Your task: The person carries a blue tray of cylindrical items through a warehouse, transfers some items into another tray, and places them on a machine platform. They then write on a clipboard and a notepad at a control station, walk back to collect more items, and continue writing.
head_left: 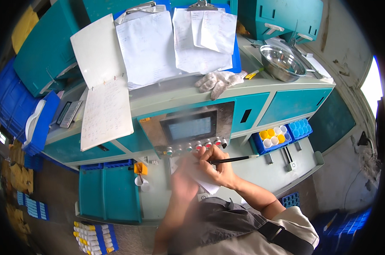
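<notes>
My right hand (220, 168) is closed round a long, thin black pen-like stick (237, 159) with a pale end pointing right. Under that hand a piece of white paper (207, 185) slants down, its lower corner showing. My left hand (185, 176) is smeared by motion at the paper's left edge and seems to grip it; its fingers are not clear. Just beyond both hands is a control panel with a screen (190, 128) and a row of round buttons (198, 146).
Blue crates of yellow, white and blue cups (272, 139) stand right. Left are an orange box (140, 168), a white cup (144, 185) and a teal tray (109, 195). The upper ledge bears clipboards with papers (148, 51), grey-white gloves (218, 82), a metal bowl (281, 63) and a calculator (69, 114).
</notes>
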Demonstrator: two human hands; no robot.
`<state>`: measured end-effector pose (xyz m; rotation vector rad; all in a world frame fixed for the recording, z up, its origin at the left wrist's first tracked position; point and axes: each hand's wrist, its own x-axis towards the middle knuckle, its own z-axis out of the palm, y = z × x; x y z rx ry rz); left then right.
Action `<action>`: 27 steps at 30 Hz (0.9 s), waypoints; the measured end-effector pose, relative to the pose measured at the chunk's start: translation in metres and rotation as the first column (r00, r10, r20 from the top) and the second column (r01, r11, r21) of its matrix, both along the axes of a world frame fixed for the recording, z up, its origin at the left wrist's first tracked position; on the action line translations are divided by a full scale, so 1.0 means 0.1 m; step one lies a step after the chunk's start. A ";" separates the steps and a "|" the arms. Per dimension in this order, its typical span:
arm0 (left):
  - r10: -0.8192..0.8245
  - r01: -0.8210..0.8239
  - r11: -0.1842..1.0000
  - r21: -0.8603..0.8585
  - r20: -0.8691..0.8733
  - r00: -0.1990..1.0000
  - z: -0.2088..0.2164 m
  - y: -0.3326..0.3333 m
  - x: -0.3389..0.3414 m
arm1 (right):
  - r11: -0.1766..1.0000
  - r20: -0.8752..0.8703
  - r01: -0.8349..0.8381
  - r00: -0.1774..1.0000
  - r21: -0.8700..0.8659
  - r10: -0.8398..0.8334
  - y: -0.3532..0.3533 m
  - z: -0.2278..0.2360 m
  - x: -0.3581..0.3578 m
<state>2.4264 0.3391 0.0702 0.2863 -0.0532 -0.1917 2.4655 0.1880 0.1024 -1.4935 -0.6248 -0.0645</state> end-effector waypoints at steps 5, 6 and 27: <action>0.060 -0.043 0.977 0.208 -0.074 0.995 -0.09 0.00 0.14 | 0.979 0.128 0.077 0.990 -0.190 -0.053 0.07 -0.08 0.16; 0.079 -0.058 0.961 0.272 -0.066 0.995 -0.10 0.00 0.17 | 0.963 0.158 0.093 0.986 -0.253 -0.054 0.09 -0.09 0.20; 0.137 -0.130 0.965 0.227 -0.016 0.990 -0.09 -0.23 0.28 | 0.954 0.288 0.157 0.954 -0.254 -0.080 -0.04 -0.12 0.34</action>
